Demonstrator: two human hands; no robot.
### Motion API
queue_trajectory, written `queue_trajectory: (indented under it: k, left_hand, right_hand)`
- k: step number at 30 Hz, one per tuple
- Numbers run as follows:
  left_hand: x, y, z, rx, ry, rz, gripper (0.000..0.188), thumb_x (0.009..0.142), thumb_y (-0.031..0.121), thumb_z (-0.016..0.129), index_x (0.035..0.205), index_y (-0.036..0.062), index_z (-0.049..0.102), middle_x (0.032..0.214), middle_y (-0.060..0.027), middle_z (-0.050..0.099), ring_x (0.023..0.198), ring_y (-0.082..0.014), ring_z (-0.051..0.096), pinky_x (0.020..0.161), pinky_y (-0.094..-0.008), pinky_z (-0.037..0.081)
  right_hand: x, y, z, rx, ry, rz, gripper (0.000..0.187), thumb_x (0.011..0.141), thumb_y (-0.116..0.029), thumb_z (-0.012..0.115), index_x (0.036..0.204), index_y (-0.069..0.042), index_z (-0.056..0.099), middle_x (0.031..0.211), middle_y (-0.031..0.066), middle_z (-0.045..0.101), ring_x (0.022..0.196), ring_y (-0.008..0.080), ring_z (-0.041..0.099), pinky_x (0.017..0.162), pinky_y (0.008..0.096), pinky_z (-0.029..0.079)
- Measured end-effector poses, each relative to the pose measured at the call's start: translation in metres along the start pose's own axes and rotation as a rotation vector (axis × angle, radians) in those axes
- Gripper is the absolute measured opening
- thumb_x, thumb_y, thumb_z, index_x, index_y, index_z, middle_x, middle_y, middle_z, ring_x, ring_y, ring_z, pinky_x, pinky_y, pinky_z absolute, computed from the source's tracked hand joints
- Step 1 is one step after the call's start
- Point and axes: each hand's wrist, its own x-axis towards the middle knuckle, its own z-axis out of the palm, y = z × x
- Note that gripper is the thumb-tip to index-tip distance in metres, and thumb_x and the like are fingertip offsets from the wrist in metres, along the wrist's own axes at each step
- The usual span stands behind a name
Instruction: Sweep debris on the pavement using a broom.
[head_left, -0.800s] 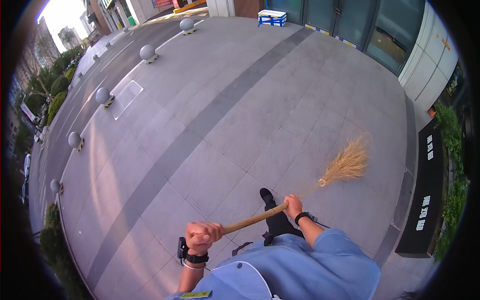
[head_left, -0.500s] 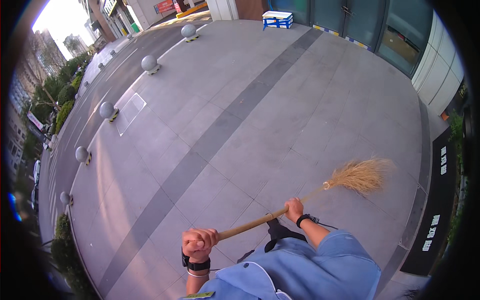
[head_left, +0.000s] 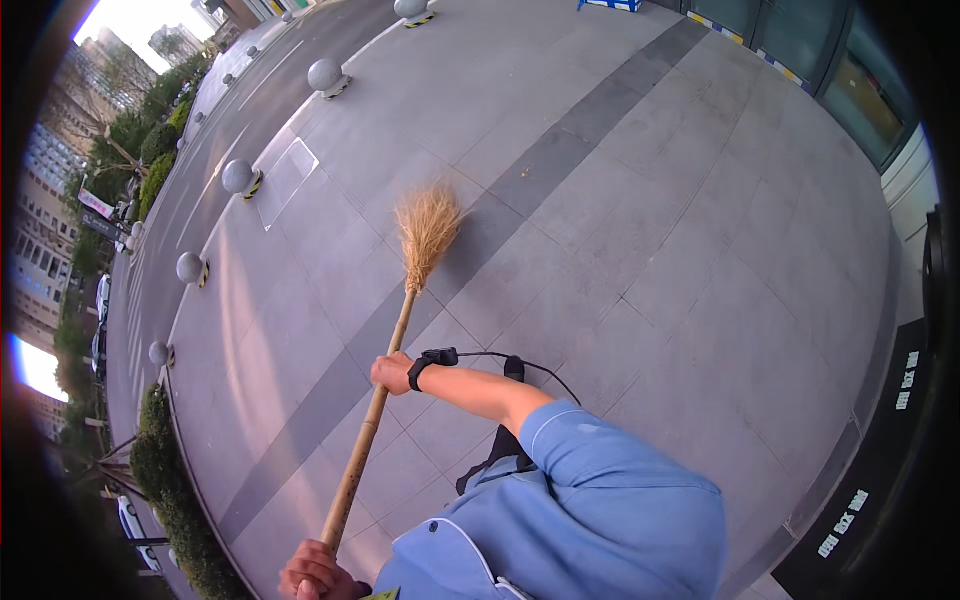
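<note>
A straw broom with a long bamboo handle (head_left: 362, 455) slants up and away from me, its tan bristle head (head_left: 430, 232) over the grey paving ahead. My left hand (head_left: 318, 572) is closed round the top end of the handle, low in the picture. Farther down the shaft, closer to the bristles, my right hand (head_left: 392, 372) wraps round it. A black wristband with a small dark device (head_left: 432, 366) and a cable is on my right wrist. Whether the bristle tips touch the ground I cannot tell.
Grey stone paving (head_left: 640, 300) with a darker band (head_left: 300, 445) spreads around me. Ball-shaped bollards (head_left: 238, 177) line the road edge on the left, above a hedge (head_left: 165, 480). Glass doors (head_left: 800, 40) stand far right; a black sign panel (head_left: 850, 480) lies near right. Small yellowish bits (head_left: 525, 174) dot the dark band.
The broom head has swung from the right across to the left and farther ahead. My right arm has moved left across my body; my left hand has dropped lower and to the left.
</note>
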Motion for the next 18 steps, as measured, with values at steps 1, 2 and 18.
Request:
queue_trajectory:
  k: [1,2,18]
  left_hand:
    - [0.017,0.000,0.003,0.059,-0.162,0.129,0.033,0.084,0.014,0.044,0.055,0.0124,0.028,0.045,-0.0024,0.030,0.040,-0.0126,0.026,0.051,-0.0350,0.026]
    - [0.032,0.003,0.008,-0.033,-0.143,0.131,0.032,0.083,0.014,0.043,0.055,0.0120,0.029,0.045,-0.0023,0.030,0.040,-0.0128,0.026,0.050,-0.0347,0.026]
    - [0.284,-0.327,0.109,-0.963,-0.446,-0.218,0.036,0.074,0.010,0.048,0.043,0.0112,0.028,0.036,-0.0054,0.037,0.026,-0.0150,0.034,0.032,-0.0317,0.032]
  right_hand:
    - [0.020,0.001,-0.013,-0.004,0.037,-0.041,0.012,0.066,-0.008,0.065,0.077,-0.009,0.067,0.083,0.0107,0.066,0.083,0.0298,0.064,0.063,0.0433,0.053]
    - [0.033,0.002,-0.025,-0.008,0.069,-0.083,0.013,0.065,-0.007,0.064,0.077,-0.008,0.068,0.082,0.0130,0.066,0.081,0.0304,0.065,0.062,0.0433,0.053]
    - [-0.130,0.257,-0.196,-0.064,0.348,0.723,0.004,0.069,-0.006,0.059,0.072,-0.009,0.058,0.078,0.0102,0.059,0.086,0.0297,0.056,0.064,0.0437,0.046]
